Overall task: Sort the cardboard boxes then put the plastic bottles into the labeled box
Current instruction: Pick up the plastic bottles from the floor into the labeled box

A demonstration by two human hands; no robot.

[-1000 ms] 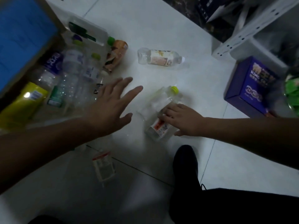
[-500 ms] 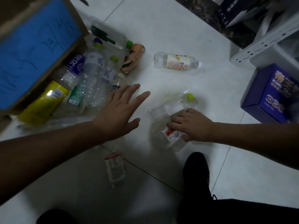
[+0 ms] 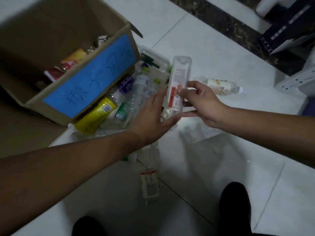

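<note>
The box (image 3: pixel 51 106) sits on the floor (image 3: pixel 221 167) at the left, open, blue label facing me, a few bottles already down inside. Its near wall is high and the pile (image 3: pixel 129 99) of bottles is jammed right against it, so anything carried across has to go up and over. A low swing could clip the rim and bounce back into the heap.

The bottle (image 3: pixel 179 79) is in the air, nearly on end, just right of the pile and well short of the box. The right hand (image 3: pixel 202 103) has its grip closed round the lower part, fingers one side, thumb the other. That is a low hold on a tall, slick thing, and I'd judge it could tip or slide out mid-pass. The left hand (image 3: pixel 153 116) has its grip open, fingers straight along the bottle's left side, not wrapped. If the right lets go before the left closes, the bottle drops onto the pile.

A lone bottle (image 3: pixel 219 86) lies beyond the right hand, and a flat bottle (image 3: pixel 150 183) lies near the feet, easy to tread on.

A second ago the bottle lay on the floor under the right hand while the left hovered spread, apart from it. Now it is lifted and the left hand meets it, and the view has swung so the box's inside shows
</note>
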